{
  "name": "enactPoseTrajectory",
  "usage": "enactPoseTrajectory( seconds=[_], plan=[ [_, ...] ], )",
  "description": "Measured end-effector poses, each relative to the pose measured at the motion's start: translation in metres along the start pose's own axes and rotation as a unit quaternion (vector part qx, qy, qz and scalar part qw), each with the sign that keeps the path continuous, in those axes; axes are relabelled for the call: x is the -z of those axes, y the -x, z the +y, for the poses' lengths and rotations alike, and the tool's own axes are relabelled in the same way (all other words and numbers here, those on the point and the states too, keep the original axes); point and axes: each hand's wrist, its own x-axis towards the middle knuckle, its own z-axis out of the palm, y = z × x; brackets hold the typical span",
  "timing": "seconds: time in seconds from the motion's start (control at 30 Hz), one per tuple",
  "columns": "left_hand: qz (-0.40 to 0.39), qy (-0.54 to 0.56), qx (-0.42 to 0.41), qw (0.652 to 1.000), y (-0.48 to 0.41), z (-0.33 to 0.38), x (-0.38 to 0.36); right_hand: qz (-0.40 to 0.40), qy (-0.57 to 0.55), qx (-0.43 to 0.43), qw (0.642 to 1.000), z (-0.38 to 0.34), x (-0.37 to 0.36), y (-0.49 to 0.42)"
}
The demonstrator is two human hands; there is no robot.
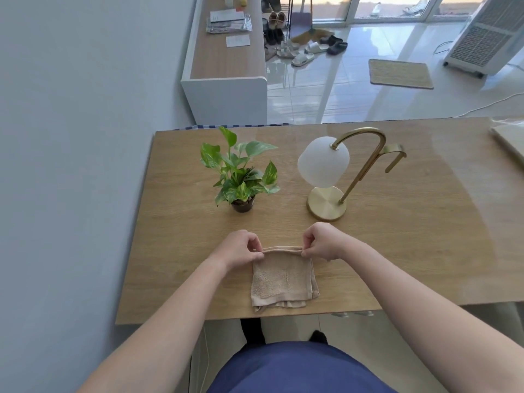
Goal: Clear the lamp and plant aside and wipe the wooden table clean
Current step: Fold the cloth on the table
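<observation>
Pinched at both far corners: left hand (241, 246) and right hand (323, 242) each closed on the folded edge of the cloth (283, 276), thumb against fingertips; rest of cloth lying flat near the front edge of the table (411, 251), near hem just short of the lip.

Plant (241, 171) and lamp (334, 174) upright mid-table, just beyond the hands, not yet moved aside; lamp base closest to the right hand.

Risks, judged from layout: wiping outward before clearing likely to knock the small pot, top-heavy with leaves, spilling soil; lamp's tall curved arm and hanging shade apt to tip if lifted by the arm rather than the base; loosely folded cloth may unfold and drag.
</observation>
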Motion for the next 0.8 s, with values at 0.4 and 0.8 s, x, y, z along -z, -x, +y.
enactPoseTrajectory(
  seconds=[0.4,0.8],
  plan=[
    [0.025,0.075,-0.047,0.996,0.037,0.063,0.031,0.06,-0.142,0.039,0.987,0.03,0.041,0.072],
    [0.12,0.082,-0.176,0.974,0.03,0.177,-0.013,0.252,-0.121,0.079,0.957,0.104,0.089,0.165]
  ],
)
